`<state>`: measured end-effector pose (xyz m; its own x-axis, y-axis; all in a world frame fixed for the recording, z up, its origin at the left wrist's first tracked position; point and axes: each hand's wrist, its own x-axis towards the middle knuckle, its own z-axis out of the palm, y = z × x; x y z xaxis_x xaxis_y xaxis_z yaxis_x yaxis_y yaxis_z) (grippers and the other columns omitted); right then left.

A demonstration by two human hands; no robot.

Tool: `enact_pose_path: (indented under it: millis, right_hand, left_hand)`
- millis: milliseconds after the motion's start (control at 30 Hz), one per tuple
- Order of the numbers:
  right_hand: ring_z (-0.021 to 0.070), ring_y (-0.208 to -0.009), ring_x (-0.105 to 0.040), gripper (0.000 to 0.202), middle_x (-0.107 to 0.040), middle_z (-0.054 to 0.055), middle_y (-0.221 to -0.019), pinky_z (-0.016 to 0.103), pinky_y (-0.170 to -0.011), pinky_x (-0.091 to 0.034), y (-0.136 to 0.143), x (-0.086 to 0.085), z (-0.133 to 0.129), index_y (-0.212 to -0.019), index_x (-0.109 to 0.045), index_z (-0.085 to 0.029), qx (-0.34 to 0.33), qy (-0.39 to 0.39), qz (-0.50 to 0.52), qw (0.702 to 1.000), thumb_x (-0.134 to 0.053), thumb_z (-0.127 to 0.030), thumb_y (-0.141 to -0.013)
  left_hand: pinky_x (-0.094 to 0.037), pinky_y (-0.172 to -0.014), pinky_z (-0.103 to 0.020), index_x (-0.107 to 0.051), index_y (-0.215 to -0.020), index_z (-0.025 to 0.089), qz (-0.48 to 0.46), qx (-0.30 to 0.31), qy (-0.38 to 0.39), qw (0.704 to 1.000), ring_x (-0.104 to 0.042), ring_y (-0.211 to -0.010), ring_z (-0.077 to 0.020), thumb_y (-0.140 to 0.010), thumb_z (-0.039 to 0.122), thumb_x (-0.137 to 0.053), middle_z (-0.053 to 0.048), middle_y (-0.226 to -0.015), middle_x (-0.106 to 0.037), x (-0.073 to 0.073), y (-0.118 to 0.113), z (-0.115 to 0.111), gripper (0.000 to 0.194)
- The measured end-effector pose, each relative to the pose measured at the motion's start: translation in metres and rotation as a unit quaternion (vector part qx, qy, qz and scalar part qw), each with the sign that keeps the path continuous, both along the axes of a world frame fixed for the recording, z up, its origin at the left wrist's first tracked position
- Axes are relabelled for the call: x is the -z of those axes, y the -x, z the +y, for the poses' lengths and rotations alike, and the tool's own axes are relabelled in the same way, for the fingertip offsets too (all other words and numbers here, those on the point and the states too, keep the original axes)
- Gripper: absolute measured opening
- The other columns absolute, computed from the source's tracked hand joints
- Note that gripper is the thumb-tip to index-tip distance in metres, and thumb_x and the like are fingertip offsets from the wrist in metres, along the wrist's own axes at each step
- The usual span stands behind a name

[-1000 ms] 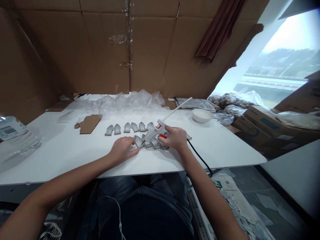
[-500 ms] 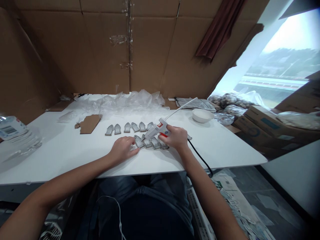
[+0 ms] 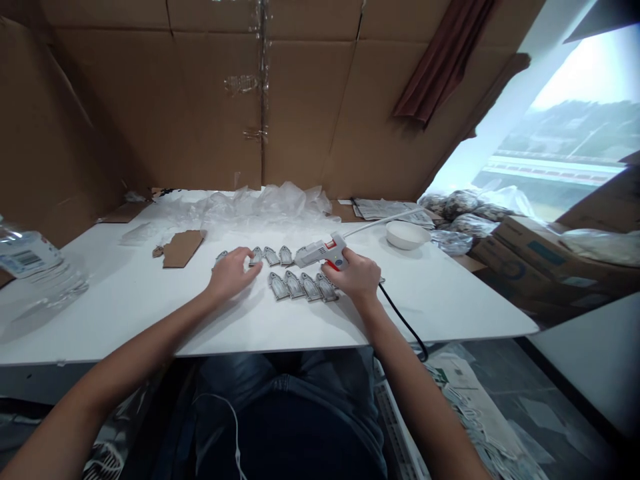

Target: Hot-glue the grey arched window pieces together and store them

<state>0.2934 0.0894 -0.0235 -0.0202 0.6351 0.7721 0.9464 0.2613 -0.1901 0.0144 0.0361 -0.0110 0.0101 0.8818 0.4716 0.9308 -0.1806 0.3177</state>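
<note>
My right hand [image 3: 361, 273] is wrapped around the handle of a white-and-red hot glue gun [image 3: 325, 252]. A long white glue stick [image 3: 383, 220] juts from its back. The nozzle points left and down, close to the back row of small grey arched pieces [image 3: 285, 255]. My left hand [image 3: 233, 275] has its thumb and index finger at the sides of one grey arched piece [image 3: 257, 255] in that row, and it partly covers the pieces at the left end. Nearer me, a front row of overlapping grey arched pieces [image 3: 295, 285] lies on the white table [image 3: 225, 330].
A torn cardboard piece [image 3: 183, 249] and crumpled clear plastic [image 3: 280, 203] lie toward the back. A white bowl [image 3: 407, 235] stands at right. A large plastic bottle [image 3: 40, 273] stands at left. A black cord [image 3: 403, 317] hangs over the front edge. Cardboard panels [image 3: 210, 107] wall the back.
My left hand has moved from the front row up and left to the back row. The glue gun has shifted slightly right and back, its nozzle now by the back row.
</note>
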Motion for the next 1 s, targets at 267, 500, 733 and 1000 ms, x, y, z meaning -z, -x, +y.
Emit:
enact_pose_path:
  millis: [267,500,733,1000]
  right_hand:
    - [0.0157,-0.058,-0.051,0.037,-0.059,0.003,-0.064,0.025,-0.055,-0.019,0.0,0.001,0.001,-0.074,-0.06,-0.017,-0.004,-0.001,0.006,1.0,-0.053,-0.052,-0.067]
    - [0.0183,-0.059,-0.052,0.041,-0.057,0.006,-0.06,0.025,-0.055,-0.019,-0.001,0.003,0.004,-0.074,-0.061,-0.016,0.007,-0.006,-0.002,1.0,-0.051,-0.055,-0.067]
    - [0.0175,-0.058,-0.05,0.041,-0.055,0.007,-0.058,0.025,-0.055,-0.018,-0.001,0.003,0.004,-0.072,-0.061,-0.016,0.005,-0.011,-0.006,1.0,-0.05,-0.055,-0.068]
    - [0.0147,-0.056,-0.046,0.041,-0.054,0.005,-0.058,0.024,-0.055,-0.017,-0.002,0.003,0.004,-0.072,-0.062,-0.015,0.001,-0.009,-0.001,1.0,-0.051,-0.054,-0.067]
  left_hand:
    - [-0.042,-0.074,-0.029,-0.046,-0.124,0.012,-0.041,-0.139,0.172,0.974,-0.055,-0.107,-0.0282,-0.078,0.06,-0.044,-0.017,-0.124,-0.052,-0.005,0.071,0.041,0.066]
    - [-0.04,-0.063,-0.025,-0.055,-0.105,0.014,-0.062,-0.139,0.19,0.97,-0.06,-0.089,-0.0231,-0.072,0.061,-0.052,-0.012,-0.107,-0.062,0.009,0.094,0.049,0.057]
    - [-0.037,-0.063,-0.025,-0.055,-0.095,0.016,-0.096,-0.131,0.16,0.974,-0.059,-0.086,-0.0228,-0.067,0.058,-0.06,-0.009,-0.097,-0.064,0.017,0.098,0.053,0.051]
    - [-0.037,-0.053,-0.022,-0.055,-0.101,0.014,-0.256,-0.115,0.157,0.947,-0.057,-0.065,-0.0157,-0.057,0.043,-0.076,-0.003,-0.077,-0.061,0.011,0.092,0.05,0.057]
